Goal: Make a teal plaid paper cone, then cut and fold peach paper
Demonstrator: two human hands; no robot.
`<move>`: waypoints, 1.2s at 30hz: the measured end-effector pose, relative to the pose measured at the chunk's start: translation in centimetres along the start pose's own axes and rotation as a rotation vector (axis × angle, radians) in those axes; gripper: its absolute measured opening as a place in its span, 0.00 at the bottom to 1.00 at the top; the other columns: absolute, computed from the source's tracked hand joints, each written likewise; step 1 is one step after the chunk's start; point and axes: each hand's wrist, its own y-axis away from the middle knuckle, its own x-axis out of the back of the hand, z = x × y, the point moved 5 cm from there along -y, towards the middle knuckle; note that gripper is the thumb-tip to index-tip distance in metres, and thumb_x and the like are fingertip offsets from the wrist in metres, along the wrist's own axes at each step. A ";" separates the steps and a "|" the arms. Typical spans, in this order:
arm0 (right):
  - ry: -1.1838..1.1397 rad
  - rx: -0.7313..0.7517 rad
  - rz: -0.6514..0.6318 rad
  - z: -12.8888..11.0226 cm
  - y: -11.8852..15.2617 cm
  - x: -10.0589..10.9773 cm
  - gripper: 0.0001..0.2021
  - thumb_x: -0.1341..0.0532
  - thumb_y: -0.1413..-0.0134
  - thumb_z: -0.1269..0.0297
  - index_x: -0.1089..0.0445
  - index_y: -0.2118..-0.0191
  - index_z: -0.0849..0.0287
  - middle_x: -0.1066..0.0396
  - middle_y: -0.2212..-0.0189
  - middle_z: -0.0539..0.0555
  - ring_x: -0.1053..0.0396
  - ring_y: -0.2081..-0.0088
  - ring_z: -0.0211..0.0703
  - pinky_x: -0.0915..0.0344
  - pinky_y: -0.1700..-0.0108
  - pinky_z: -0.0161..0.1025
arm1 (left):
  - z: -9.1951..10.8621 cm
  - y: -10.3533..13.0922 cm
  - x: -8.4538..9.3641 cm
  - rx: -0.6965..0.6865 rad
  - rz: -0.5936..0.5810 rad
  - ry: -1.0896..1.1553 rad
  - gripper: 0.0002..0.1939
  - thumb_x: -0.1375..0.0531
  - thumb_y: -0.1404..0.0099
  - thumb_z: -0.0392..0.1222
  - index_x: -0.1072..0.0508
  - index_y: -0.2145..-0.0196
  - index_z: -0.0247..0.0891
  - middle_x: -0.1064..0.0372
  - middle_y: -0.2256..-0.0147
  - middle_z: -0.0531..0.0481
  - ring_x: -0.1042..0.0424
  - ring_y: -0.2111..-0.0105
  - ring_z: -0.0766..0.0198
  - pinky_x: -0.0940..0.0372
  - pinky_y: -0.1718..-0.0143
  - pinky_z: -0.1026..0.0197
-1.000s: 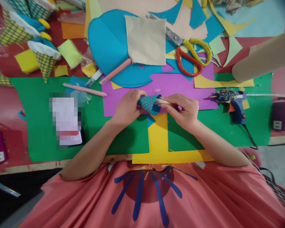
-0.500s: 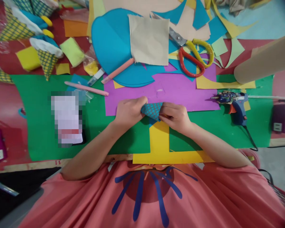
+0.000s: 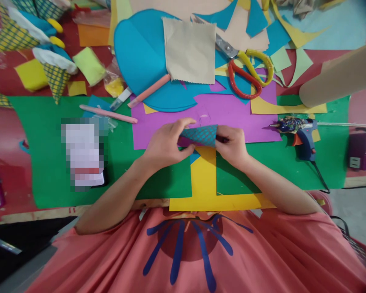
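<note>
A small cone [image 3: 202,135] of blue cloth with a dark check lies sideways between my hands, its point to the left and its wide mouth to the right. My right hand [image 3: 233,144] is closed on the rim of the mouth, some fingers hidden inside. Around the pointed end, my left hand [image 3: 166,142] is spread, thumb below and fingers above, apart from the cloth as far as I can see. Beneath them lie a purple sheet [image 3: 246,122] and a yellow T-shaped piece [image 3: 204,175].
A glue gun [image 3: 305,138] with its cord lies right on the green sheet [image 3: 323,162]. Scissors [image 3: 250,73], a beige cloth square [image 3: 190,53] and blue discs [image 3: 136,53] are at the back. A phone [image 3: 85,154] and a pink pen [image 3: 109,114] lie left; a cardboard tube [image 3: 338,77] juts in.
My left fingers have opened from their closed grip on the cone's tip. More of the cone shows, and my right hand with its mouth has shifted slightly right.
</note>
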 end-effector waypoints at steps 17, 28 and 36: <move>-0.341 -0.259 -0.013 1.1 -1.5 1.2 0.12 0.31 0.53 0.57 0.24 0.78 0.60 0.43 0.88 0.42 0.51 0.86 0.25 0.36 0.79 0.29 | -2.9 -0.2 1.2 0.201 0.349 0.548 0.13 0.33 0.42 0.54 0.23 0.70 0.42 0.25 0.75 0.54 0.23 0.75 0.66 0.27 0.73 0.64; -0.233 -0.264 0.006 0.9 -1.0 1.5 0.22 0.33 0.50 0.58 0.37 0.88 0.60 0.46 0.91 0.43 0.51 0.89 0.25 0.52 0.86 0.27 | -2.2 0.2 1.4 0.214 0.360 0.557 0.12 0.31 0.45 0.51 0.21 0.72 0.39 0.23 0.75 0.53 0.23 0.75 0.65 0.28 0.74 0.66; -0.257 -0.314 -0.010 1.2 -0.9 1.1 0.24 0.32 0.54 0.57 0.44 0.89 0.59 0.47 0.93 0.42 0.52 0.90 0.25 0.53 0.87 0.27 | -2.6 0.5 1.1 0.238 0.317 0.530 0.12 0.32 0.43 0.52 0.21 0.70 0.41 0.23 0.72 0.52 0.22 0.74 0.64 0.27 0.73 0.64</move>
